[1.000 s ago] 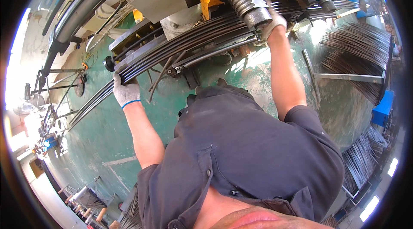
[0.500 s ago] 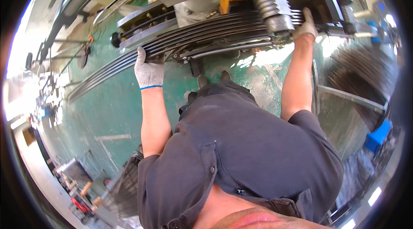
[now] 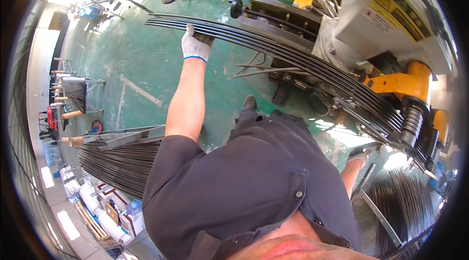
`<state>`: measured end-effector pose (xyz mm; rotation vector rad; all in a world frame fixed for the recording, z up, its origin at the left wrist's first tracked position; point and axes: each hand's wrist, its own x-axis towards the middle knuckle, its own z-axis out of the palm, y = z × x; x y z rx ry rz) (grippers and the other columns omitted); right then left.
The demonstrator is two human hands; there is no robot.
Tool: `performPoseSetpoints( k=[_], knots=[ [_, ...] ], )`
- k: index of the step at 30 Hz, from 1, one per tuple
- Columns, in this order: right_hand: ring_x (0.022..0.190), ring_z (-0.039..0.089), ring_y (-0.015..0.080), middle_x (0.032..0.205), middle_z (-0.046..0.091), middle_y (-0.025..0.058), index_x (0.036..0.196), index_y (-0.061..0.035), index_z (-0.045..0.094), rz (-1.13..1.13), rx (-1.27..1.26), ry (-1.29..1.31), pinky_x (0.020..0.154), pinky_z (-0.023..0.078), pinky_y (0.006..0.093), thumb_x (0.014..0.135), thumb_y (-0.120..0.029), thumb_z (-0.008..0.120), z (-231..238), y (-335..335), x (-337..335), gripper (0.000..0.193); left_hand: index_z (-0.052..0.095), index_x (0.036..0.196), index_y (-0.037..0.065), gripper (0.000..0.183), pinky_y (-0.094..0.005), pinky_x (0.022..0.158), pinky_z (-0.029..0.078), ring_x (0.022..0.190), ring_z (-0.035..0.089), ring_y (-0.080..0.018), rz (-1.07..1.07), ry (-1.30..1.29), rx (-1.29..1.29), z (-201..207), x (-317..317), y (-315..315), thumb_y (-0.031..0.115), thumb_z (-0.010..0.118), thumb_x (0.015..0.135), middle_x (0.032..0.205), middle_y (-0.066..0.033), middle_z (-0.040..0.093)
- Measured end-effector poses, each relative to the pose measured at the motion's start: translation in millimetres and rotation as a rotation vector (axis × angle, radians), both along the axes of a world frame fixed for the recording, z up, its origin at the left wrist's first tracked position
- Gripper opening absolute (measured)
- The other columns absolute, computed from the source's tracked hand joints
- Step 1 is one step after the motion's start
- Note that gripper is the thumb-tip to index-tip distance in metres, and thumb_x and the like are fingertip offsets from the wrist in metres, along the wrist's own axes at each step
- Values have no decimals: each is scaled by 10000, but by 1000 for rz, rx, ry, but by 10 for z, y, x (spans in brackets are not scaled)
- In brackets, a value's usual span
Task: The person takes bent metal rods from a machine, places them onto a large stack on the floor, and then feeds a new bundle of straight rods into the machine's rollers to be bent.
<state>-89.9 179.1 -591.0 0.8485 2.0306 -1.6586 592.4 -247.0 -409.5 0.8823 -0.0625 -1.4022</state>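
Note:
In a white knit glove with a blue cuff, my left hand (image 3: 197, 46) is closed around the left part of a bundle of long dark metal rods (image 3: 273, 45), its thumb on top. From there the rods slant down to the right, past the machine's yellow arm and ribbed metal cylinder (image 3: 413, 122). My right hand (image 3: 360, 155), gloved with a dark-stained palm, is low beside my body and apart from the rods. Its fingers look stretched out, with nothing visible in them.
The machine's pale housing (image 3: 391, 20) stands at upper right. A rack of rods (image 3: 119, 162) lies behind me at left, and more rods (image 3: 408, 201) fill a rack at lower right. A bar with a black knob (image 3: 237, 9) juts out at the back.
My right hand has left the rods by the ribbed cylinder and dropped toward my side. My left hand still holds the rods. The view has turned left.

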Motion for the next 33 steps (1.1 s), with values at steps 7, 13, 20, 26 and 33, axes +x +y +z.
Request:
performPoseSetpoints(
  k=[7, 13, 20, 26, 33],
  knots=[
    [567, 542, 154, 654, 565, -7, 780, -152, 590, 229, 482, -360, 525, 437, 295, 1021, -581, 580, -641, 884, 1769, 492, 651, 1200, 60, 434, -594, 1002, 520, 1116, 674, -390, 95, -165, 11, -119, 1932, -1068, 443, 486, 1081, 1175, -155, 718],
    [714, 580, 187, 807, 614, 14, 886, -147, 623, 319, 271, -356, 635, 461, 312, 1038, -526, 542, -410, 430, 2087, 416, 642, 1138, 81, 181, -557, 920, 569, 1044, 693, -361, 41, -223, -94, -396, 2954, -1553, 206, 532, 1068, 1087, -139, 716],
    [885, 623, 225, 985, 671, 39, 1009, -141, 662, 258, 150, -284, 763, 490, 333, 1057, -462, 498, -376, 386, 1925, 363, 655, 1141, 83, 177, -508, 880, 583, 996, 707, -324, -63, -293, -138, -286, 2711, -1519, 53, 647, 967, 1061, -119, 725],
    [1031, 661, 258, 1138, 720, 60, 1115, -136, 696, 138, -36, -224, 873, 515, 350, 1074, -407, 461, -475, 709, 1484, 361, 691, 1192, 72, 236, -524, 929, 562, 1037, 691, -324, -212, -425, -81, -336, 2938, -1438, 168, 693, 977, 1115, -131, 725],
    [597, 562, 190, 727, 589, 14, 960, -174, 618, 164, -131, -169, 555, 491, 351, 1019, -337, 675, -89, 29, 2042, 183, 612, 1375, 77, 486, -603, 1115, 442, 1265, 582, -397, -311, -457, -71, -169, 3275, -1438, 450, 533, 1073, 1352, -159, 660]
  ],
)
